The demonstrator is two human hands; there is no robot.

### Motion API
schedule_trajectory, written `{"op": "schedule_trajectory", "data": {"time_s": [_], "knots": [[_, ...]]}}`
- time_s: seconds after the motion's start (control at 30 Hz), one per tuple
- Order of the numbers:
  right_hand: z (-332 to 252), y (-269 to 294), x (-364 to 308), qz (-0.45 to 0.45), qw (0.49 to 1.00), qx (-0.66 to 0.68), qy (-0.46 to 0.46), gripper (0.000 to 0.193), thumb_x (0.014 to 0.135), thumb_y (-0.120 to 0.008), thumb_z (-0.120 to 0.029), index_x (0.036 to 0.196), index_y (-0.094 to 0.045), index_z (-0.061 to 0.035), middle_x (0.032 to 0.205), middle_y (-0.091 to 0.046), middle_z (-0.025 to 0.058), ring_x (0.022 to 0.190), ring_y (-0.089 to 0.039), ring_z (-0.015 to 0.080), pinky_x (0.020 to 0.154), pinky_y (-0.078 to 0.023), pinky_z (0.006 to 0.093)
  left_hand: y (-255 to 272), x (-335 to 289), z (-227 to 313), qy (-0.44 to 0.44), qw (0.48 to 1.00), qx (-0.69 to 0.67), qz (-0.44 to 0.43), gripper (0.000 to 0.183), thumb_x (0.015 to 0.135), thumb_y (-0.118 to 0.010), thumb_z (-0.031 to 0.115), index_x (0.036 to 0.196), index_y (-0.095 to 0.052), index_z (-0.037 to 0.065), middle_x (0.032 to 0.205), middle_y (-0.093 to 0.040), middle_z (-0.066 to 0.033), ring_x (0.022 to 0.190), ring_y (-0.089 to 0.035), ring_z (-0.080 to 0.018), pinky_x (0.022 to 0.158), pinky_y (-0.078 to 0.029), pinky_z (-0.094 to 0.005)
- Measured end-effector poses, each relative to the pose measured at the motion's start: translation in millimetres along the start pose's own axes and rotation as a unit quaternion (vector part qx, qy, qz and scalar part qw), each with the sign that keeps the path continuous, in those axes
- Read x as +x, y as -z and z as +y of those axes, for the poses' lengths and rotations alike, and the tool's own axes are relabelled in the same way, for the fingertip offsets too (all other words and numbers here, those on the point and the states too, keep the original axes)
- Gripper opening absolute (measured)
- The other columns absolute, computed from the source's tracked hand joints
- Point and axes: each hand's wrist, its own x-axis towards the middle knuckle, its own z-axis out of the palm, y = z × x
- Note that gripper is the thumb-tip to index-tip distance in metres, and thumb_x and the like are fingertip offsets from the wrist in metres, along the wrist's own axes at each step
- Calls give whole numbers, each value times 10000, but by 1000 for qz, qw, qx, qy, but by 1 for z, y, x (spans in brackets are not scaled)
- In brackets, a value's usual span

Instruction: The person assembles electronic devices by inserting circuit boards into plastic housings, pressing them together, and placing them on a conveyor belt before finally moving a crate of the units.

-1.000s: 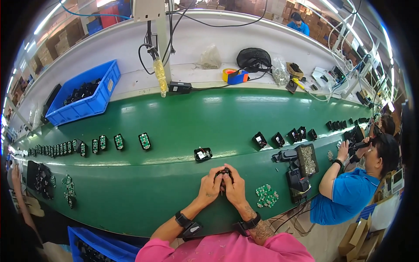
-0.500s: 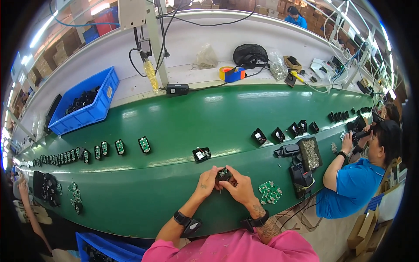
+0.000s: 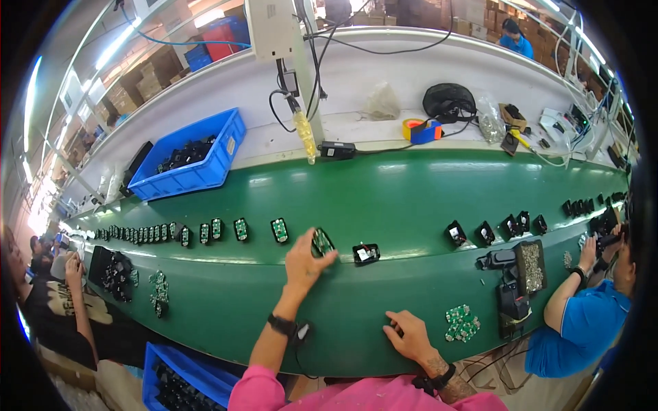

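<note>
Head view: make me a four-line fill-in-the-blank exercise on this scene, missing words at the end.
1. The board in the case at the left hand is ____ in colour.
2. The loose boards nearest the right hand lie to its ____.
3. The bin behind the row of cases is ____ in colour.
4. The wearer's sleeves are ____ in colour.

Missing words: green; right; blue; pink.

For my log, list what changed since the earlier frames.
The left hand carried the black rectangular housing with green circuit board forward and leftward; the right hand let go and drew back. The black housing with white part and far blue plastic bin stayed put.
</note>
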Motion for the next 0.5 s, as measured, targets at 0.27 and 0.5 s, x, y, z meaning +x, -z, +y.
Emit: {"op": "schedule_trajectory", "data": {"time_s": [0.27,0.5], "knots": [[-2,-3,7,44,999,10,-20,226,833,-713,-101,1044,-671,-31,800,-610,83,647,-609,244,596,-498,347,-44,31,-41,-37,978,206,-20,830,789,-731,491,1383,-468,-26,1326,-538,-207,1187,-531,-396,897,-502,-452],[0,-6,9,68,998,13,0,195,855,-697,-102,1032,-670,-25,831,-626,104,698,-629,272,634,-516,361,-33,-10,48,-70,990,121,3,662,782,-777,361,1276,-550,-17,1256,-552,-212,1183,-496,-406,1003,-406,-464]]}}
